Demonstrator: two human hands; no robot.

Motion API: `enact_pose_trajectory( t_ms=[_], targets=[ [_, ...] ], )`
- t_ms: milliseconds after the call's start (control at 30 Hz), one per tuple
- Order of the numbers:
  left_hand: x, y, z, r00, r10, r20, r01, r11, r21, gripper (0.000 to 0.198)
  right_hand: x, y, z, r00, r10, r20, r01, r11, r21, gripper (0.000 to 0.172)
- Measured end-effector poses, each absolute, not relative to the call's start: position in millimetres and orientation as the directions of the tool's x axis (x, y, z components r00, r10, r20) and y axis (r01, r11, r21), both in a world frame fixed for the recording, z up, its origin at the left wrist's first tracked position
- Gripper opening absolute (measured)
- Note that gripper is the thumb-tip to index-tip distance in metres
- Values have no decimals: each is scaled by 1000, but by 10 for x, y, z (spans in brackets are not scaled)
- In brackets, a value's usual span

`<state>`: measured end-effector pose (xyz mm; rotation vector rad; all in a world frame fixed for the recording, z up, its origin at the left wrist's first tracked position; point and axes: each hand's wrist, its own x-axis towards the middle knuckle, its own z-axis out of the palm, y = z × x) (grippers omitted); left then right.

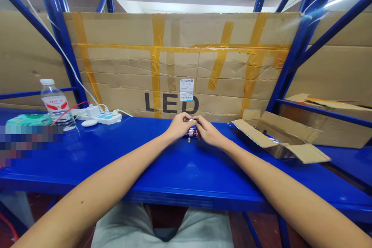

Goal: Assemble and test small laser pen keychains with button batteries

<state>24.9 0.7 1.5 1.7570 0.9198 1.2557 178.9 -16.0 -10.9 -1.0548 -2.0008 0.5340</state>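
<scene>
My left hand [180, 126] and my right hand [208, 130] meet in the head view's middle, just over the blue tabletop. The fingers of both are closed around a small dark and silvery object [194, 120], which they mostly cover. Its exact kind is too small to make out. Just below the fingertips lies a cluster of shiny purple and red pieces [191, 132], partly hidden by the hands. A short row of tiny silvery round parts [189, 140] sits on the table nearer to me.
The blue table [186, 170] carries an open cardboard box [302, 153] with small items at right. To the left stand a water bottle [58, 102], a green packet [27, 120] and a white power strip [109, 118] with cables. A large cardboard panel [122, 69] closes the back.
</scene>
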Motion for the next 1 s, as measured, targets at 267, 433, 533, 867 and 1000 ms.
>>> enact_pose_trajectory(
  t_ms=[267,433,533,867,1000],
  targets=[
    [247,20,-33,380,863,333,142,-410,901,34,1831,-86,-142,-244,754,609,516,633,-577,19],
    [245,14,-31,460,830,317,133,-417,899,34,1834,-93,-125,-267,754,600,511,639,-576,20],
    [251,-10,-6,477,823,307,144,-418,897,29,1838,-94,-108,-277,737,617,510,657,-555,20],
    [289,-52,53,405,863,302,21,-339,940,24,1806,-145,-98,-284,759,586,481,642,-597,18],
    [254,24,39,346,873,343,61,-386,920,21,1805,-122,-116,-290,766,574,488,635,-600,17]
  ],
)
